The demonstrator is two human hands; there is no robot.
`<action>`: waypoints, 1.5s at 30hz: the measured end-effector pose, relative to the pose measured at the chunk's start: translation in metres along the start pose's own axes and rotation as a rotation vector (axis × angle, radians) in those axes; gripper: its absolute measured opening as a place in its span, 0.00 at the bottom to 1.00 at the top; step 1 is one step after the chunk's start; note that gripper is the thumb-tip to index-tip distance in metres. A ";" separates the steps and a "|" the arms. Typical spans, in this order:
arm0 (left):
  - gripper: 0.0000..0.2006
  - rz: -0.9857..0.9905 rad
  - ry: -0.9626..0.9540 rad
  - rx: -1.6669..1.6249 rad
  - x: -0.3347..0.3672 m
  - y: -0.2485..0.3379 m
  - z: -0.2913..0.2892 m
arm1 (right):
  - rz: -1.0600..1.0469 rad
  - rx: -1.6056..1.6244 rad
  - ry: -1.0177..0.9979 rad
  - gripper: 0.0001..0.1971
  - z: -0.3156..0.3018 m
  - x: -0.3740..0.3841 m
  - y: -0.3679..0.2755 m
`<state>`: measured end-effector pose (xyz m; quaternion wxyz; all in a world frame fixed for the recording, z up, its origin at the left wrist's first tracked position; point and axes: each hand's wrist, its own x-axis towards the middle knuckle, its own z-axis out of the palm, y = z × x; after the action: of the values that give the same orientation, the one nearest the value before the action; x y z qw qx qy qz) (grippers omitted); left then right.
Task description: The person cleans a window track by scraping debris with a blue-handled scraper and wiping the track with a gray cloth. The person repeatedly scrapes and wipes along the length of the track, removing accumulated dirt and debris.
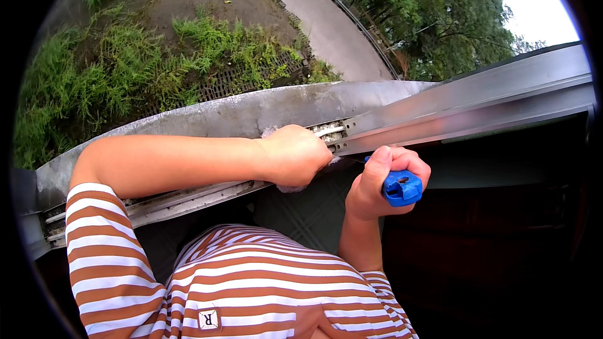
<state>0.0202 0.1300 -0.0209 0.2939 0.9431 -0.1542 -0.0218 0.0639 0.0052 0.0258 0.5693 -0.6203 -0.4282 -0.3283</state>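
Note:
My left hand is closed over a pale cloth and presses it into the metal window track, where the sliding frame ends. Bits of the cloth show above and below the fist. My right hand grips a tool with a blue handle, its end pointing at the camera; the working tip is hidden behind the hand near the track. The two hands are close together, a hand's width apart.
A grey aluminium window frame runs up to the right. Beyond the weathered concrete sill lie grass, a grid-paved patch, a path and trees far below. My striped shirt fills the lower edge; the room at right is dark.

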 end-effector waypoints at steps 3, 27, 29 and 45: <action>0.06 -0.007 0.069 -0.037 -0.010 -0.002 0.004 | -0.017 0.087 0.007 0.10 -0.007 -0.007 0.004; 0.06 -0.086 0.042 0.066 0.054 0.018 0.015 | 0.152 0.168 0.259 0.08 -0.033 0.031 0.062; 0.05 -0.072 0.060 0.044 0.043 0.020 0.010 | 0.155 0.140 0.256 0.09 -0.032 0.030 0.062; 0.06 0.068 -0.023 0.128 -0.026 0.003 0.002 | 0.188 -0.002 0.280 0.08 -0.002 -0.002 0.009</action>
<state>-0.0056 0.1342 -0.0217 0.2316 0.9539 -0.1907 -0.0128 0.0710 0.0028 0.0205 0.6509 -0.6064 -0.2845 -0.3574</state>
